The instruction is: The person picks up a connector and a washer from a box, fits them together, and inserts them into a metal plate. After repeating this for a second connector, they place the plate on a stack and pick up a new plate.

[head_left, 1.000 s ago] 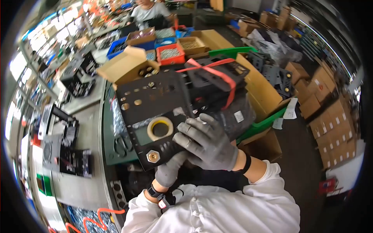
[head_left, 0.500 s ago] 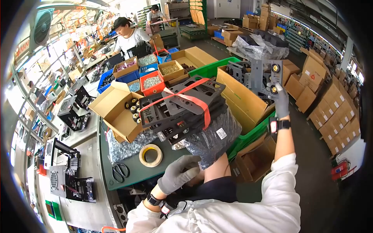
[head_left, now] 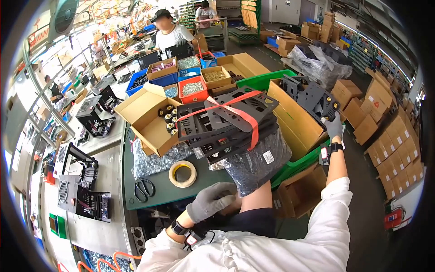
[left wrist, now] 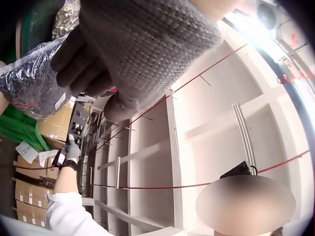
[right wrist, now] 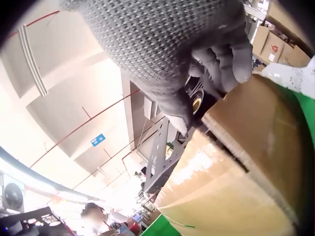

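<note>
The gloved right hand (head_left: 334, 126) grips the near corner of a dark metal panel with round gold-centred fittings (head_left: 317, 100), at the right edge of the green crate. In the right wrist view its curled fingers (right wrist: 224, 66) lie around that panel, beside the cardboard edge (right wrist: 256, 132). The gloved left hand (head_left: 211, 201) hovers with relaxed fingers and holds nothing, just left of a plastic bag of dark parts (head_left: 258, 161). Stacked black plates (head_left: 226, 120) tied with red ribbon (head_left: 247, 119) rest partly on this bag.
A tape roll (head_left: 182, 174), scissors (head_left: 144, 189) and a bag of small parts (head_left: 158, 158) lie on the green mat (head_left: 170, 196). An open carton (head_left: 149, 119) holds round fittings. Bins of screws (head_left: 193, 89) stand behind. Another person (head_left: 171, 34) is at the far bench.
The dark perforated panel with the gold-hole fittings at my hands is gone from over the mat. My right hand moved to the crate and lowered a panel there; my left hand came free.
</note>
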A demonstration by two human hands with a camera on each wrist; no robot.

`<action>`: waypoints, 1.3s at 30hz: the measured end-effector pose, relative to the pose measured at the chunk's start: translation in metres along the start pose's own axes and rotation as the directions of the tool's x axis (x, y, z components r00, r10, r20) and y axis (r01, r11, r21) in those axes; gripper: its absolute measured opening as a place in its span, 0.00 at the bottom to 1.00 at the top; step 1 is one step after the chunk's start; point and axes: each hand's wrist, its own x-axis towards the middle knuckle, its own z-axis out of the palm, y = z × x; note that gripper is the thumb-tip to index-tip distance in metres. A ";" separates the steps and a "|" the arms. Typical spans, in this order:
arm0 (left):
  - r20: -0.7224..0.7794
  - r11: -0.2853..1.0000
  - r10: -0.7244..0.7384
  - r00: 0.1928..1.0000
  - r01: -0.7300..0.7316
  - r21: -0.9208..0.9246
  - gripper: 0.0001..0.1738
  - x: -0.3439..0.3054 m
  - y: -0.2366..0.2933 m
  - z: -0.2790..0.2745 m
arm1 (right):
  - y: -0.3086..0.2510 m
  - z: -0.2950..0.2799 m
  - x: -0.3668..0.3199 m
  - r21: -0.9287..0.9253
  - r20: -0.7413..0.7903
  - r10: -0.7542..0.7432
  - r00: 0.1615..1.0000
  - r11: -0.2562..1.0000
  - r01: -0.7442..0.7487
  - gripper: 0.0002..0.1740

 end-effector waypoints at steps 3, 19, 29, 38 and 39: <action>-0.028 0.997 -0.046 0.999 0.044 -0.068 0.22 -0.006 0.004 0.000 | -0.026 0.001 -0.004 -0.076 -0.047 0.046 0.998 0.996 -0.050 0.44; -0.315 0.998 0.015 0.949 -0.035 -0.059 0.17 -0.016 0.010 -0.015 | -0.251 -0.002 -0.161 0.300 0.016 -0.919 0.393 0.380 0.875 0.23; -0.326 0.989 0.007 0.945 -0.056 -0.139 0.21 -0.024 0.000 -0.027 | -0.263 0.027 -0.209 -0.130 -0.078 -0.987 0.142 0.151 0.980 0.13; -0.665 0.911 0.364 0.652 -0.398 0.108 0.16 0.015 -0.016 -0.015 | -0.267 0.006 -0.293 0.222 -0.195 -0.967 -0.162 -0.205 0.953 0.14; -0.685 0.922 0.250 0.685 -0.384 -0.047 0.13 0.009 -0.006 -0.016 | -0.268 0.005 -0.296 0.222 -0.216 -0.963 -0.159 -0.207 0.953 0.13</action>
